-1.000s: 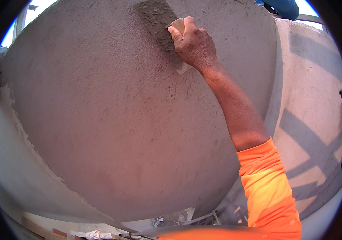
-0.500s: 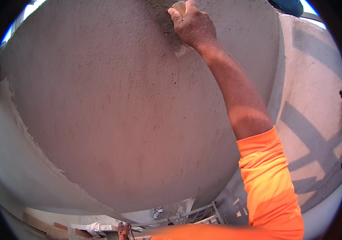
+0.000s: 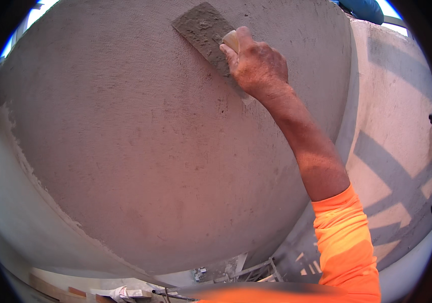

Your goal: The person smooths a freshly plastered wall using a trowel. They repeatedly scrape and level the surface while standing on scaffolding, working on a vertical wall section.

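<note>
My right hand [image 3: 260,65] is closed round the pale handle [image 3: 231,40] of a plastering trowel [image 3: 203,31], at the upper middle of the view. The trowel's long rectangular blade is smeared with wet grey mortar and slants from upper left down to lower right. It lies at the face of a broad grey plastered wall [image 3: 140,151], whose surface is rough with small pits and streaks. Part of the blade and handle is hidden behind my hand. My right arm, in an orange sleeve [image 3: 344,237], reaches up from the lower right. My left hand is out of sight.
A lighter wall [image 3: 387,91] with shadows stands to the right. A smooth pale surface [image 3: 19,202] curves along the left. Below are wooden boards [image 3: 49,288], a crumpled white bag [image 3: 120,293] and scaffold poles [image 3: 256,270]. Something blue [image 3: 365,10] shows at the top right.
My right hand and the trowel have moved down and slightly right, bringing the mortar-covered blade fully into view. A hand low in the picture has gone out of view.
</note>
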{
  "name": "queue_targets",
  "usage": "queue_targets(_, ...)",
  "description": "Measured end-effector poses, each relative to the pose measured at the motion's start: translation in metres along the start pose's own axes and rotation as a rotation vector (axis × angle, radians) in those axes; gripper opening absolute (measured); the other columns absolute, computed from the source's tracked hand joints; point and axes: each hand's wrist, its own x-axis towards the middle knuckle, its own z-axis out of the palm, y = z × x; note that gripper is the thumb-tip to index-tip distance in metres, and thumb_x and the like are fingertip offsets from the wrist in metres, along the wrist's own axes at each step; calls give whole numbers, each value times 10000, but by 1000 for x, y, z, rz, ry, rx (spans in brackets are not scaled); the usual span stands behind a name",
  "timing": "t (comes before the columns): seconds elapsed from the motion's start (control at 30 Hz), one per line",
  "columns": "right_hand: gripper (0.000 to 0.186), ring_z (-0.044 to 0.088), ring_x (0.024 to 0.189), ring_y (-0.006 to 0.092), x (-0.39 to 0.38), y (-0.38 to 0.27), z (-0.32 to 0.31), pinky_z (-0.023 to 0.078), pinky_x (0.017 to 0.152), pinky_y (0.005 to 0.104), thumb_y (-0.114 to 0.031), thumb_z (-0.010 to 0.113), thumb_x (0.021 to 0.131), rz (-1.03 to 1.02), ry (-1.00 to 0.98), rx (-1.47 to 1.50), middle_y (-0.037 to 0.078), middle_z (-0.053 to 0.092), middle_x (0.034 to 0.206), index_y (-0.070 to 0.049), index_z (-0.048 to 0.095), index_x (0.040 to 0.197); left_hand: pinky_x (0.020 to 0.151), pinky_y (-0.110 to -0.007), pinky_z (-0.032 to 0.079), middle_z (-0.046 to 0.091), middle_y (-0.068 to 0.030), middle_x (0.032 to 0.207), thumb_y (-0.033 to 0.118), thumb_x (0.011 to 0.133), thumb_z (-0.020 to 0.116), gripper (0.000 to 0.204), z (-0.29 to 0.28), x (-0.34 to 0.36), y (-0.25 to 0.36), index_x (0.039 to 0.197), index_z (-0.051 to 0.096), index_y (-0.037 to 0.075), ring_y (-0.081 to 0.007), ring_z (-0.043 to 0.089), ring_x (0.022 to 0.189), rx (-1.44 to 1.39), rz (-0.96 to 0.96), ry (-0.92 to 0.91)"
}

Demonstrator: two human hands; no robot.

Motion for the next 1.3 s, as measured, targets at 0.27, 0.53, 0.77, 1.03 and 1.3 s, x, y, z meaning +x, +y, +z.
queue_targets(0.27, 396, 719, 1056, 354, 39, -16, 24, 542, 942, 493, -339, 601, 1003, -48, -58, 338, 232, 728, 1087, -36, 560, 1254, 988, -402, 517, 674, -274, 1255, 304, 902, 689, 657, -24, 31, 104, 1408, 511, -76, -328, 669, 1142, -683, 417, 569)
queue_targets(0.53, 374, 608, 553, 111, -249, -34, 130, 499, 519, 317, -312, 794, 885, -449, -103, 210, 23, 574, 687, -112, 535, 1067, 1058, -403, 484, 649, -220, 1358, 412, 842, 760, 762, 109, -21, 39, 1443, 527, 6, -349, 640, 1231, -210, 45, 156)
queue_targets(0.77, 344, 718, 744, 232, -352, -80, 130, 576, 608, 396, -260, 743, 926, -175, -338, 545, 115, 653, 835, -56, 559, 1133, 935, -452, 531, 725, -223, 1176, 324, 826, 718, 536, 31, -11, -13, 1253, 681, 1, -371, 678, 1102, -471, -183, 548)
queue_targets(1.03, 300, 659, 566, 209, -286, -42, 143, 570, 508, 355, -292, 690, 985, 150, -138, 504, 87, 603, 721, -43, 537, 1055, 1042, -396, 479, 579, -262, 1386, 197, 982, 639, 571, -155, -48, 101, 1471, 466, -40, -300, 593, 1240, -620, 629, 983)
queue_targets(1.3, 352, 681, 637, 187, -393, 58, 156, 526, 523, 351, -374, 660, 1017, 850, 91, 544, 98, 628, 712, -49, 524, 1001, 1120, -467, 429, 519, -182, 1498, 228, 1039, 581, 492, -251, -169, 187, 1476, 499, 18, -327, 510, 1369, -316, 686, 1243)
